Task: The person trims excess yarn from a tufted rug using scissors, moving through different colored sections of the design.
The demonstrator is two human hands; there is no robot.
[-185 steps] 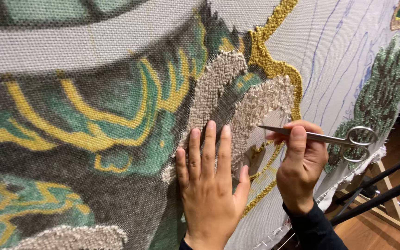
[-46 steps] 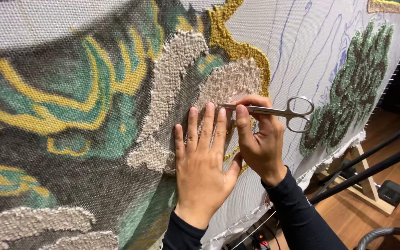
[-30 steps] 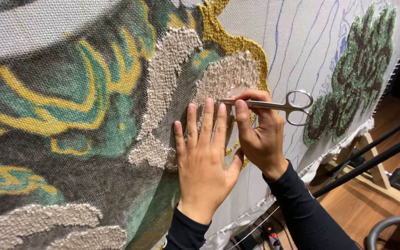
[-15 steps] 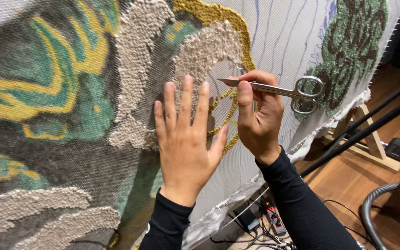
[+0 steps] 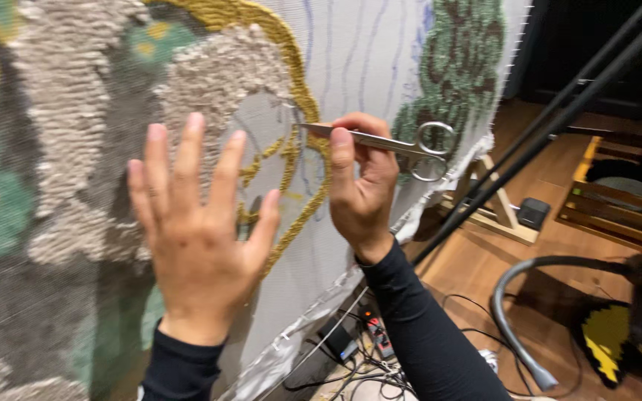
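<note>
Both of the person's arms were covered in long black sleeves, close-fitting and plain, with no pattern, stripe or marking that I could see. The fabric looked smooth and slightly stretchy, creasing in soft folds along the right forearm. Each sleeve ended in a simple cuff right at the wrist; the left cuff sat snug, and the right one likewise hugged the wrist. The left hand [image 5: 195, 245] was bare: no glove, ring or watch showed on it. The right hand [image 5: 362, 189] was bare as well, with no jewellery visible. The fingernails on the left hand were short and unpainted. Nothing else of the person's clothing came into view.
</note>
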